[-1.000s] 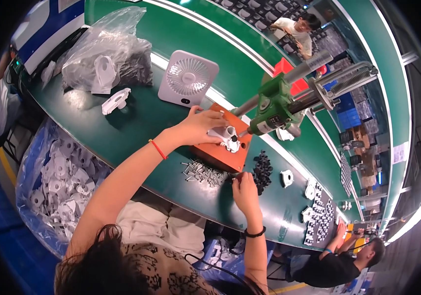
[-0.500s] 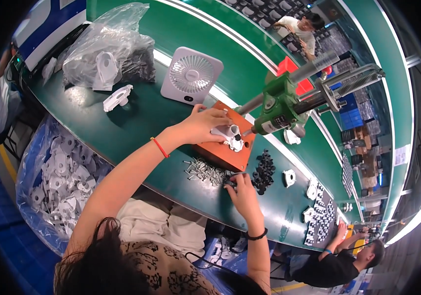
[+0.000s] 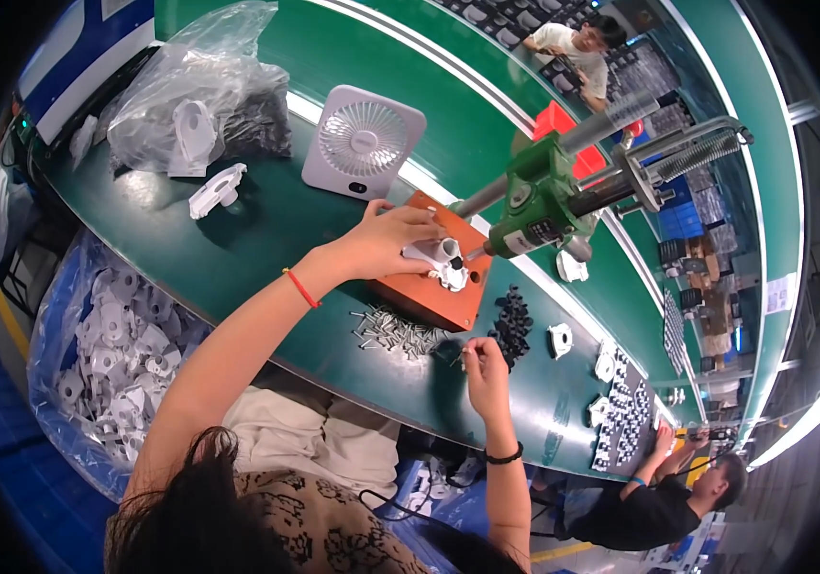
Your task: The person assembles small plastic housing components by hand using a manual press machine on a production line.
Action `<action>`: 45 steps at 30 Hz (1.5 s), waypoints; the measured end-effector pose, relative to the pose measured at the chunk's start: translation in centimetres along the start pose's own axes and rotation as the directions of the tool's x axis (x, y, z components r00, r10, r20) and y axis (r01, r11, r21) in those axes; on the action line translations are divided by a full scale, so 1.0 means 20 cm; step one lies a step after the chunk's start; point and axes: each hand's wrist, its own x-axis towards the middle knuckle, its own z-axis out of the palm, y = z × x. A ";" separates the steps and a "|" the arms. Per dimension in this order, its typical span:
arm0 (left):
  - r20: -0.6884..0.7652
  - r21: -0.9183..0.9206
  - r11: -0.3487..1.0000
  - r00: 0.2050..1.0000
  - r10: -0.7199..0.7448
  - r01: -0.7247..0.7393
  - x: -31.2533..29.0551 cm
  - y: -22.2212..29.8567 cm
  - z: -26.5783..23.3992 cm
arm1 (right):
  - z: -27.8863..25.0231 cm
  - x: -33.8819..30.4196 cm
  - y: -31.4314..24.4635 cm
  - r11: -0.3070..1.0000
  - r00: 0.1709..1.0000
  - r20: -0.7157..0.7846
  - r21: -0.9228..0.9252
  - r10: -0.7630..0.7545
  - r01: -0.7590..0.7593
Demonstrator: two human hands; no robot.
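Observation:
On an orange block (image 3: 410, 298) a white plastic part (image 3: 450, 275) sits with a small black piece in it. My left hand (image 3: 386, 241) is closed on this part, fingers over its tubular end. The tip of a green press (image 3: 539, 196) is close beside the part. My right hand (image 3: 488, 368) is above the table's near side with thumb and fingertips pinched together; what they hold is too small to make out. It is between a pile of small metal pins (image 3: 393, 332) and a heap of black pieces (image 3: 512, 325).
A white fan (image 3: 364, 143) stands behind the block. A clear plastic bag (image 3: 195, 105) and a loose white part (image 3: 218, 190) lie at left. Below the table edge is a lined bin of white parts (image 3: 118, 354). Right, a person (image 3: 654, 502) works near a sheet of small parts (image 3: 620, 426).
My right hand has lifted away from beside the metal pins, moving slightly right, fingertips now pinched. My left hand stays on the white part. The whole view has shifted slightly.

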 end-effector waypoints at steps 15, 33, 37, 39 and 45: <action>-0.015 -0.008 1.000 1.000 0.002 -0.002 -0.01 -0.02 0.01 | 0.01 -0.06 -0.06 0.786 0.977 0.177 -0.584 -0.119 0.201; -0.031 -0.022 1.000 1.000 0.003 -0.003 -0.02 -0.02 0.01 | -0.09 0.09 -0.08 0.869 0.970 0.170 -0.437 -0.172 0.231; -0.018 -0.035 0.999 1.000 -0.006 0.005 -0.02 -0.02 0.00 | -0.19 0.16 -0.19 0.961 0.995 0.071 -0.271 0.071 -0.049; -0.037 -0.028 1.000 0.999 0.007 -0.008 -0.02 -0.03 0.01 | -0.21 0.22 -0.22 0.972 0.996 0.035 -0.224 0.084 -0.074; -0.067 -0.010 0.999 0.997 0.047 -0.048 -0.01 -0.05 0.03 | -0.17 0.48 -0.23 0.987 1.000 -0.026 0.163 -0.005 0.009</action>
